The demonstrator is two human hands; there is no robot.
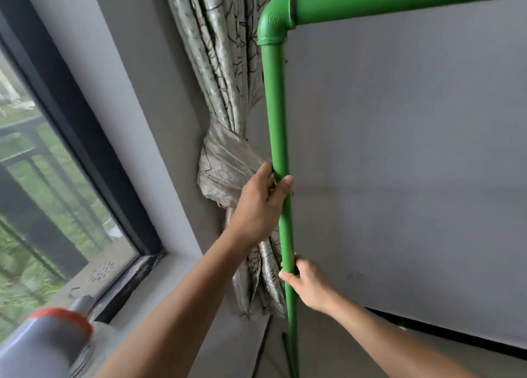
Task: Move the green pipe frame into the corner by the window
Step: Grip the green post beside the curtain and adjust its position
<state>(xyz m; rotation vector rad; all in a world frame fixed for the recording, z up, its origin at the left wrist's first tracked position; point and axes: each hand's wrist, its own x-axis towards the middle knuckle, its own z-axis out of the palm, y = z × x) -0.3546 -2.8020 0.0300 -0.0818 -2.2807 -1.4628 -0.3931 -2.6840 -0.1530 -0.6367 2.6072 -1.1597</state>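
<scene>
The green pipe frame stands upright close to the grey wall, just right of the tied-back curtain. An elbow joint at the top joins its vertical post to a horizontal bar running off to the upper right. My left hand is wrapped around the post at mid height. My right hand grips the same post lower down. The foot of the post is out of sight at the bottom edge.
A patterned curtain, tied in a bundle, hangs in the corner behind the post. The window and its pale sill lie to the left. A blurred grey and orange bottle-like object sits at the lower left. Dark cables run down the wall.
</scene>
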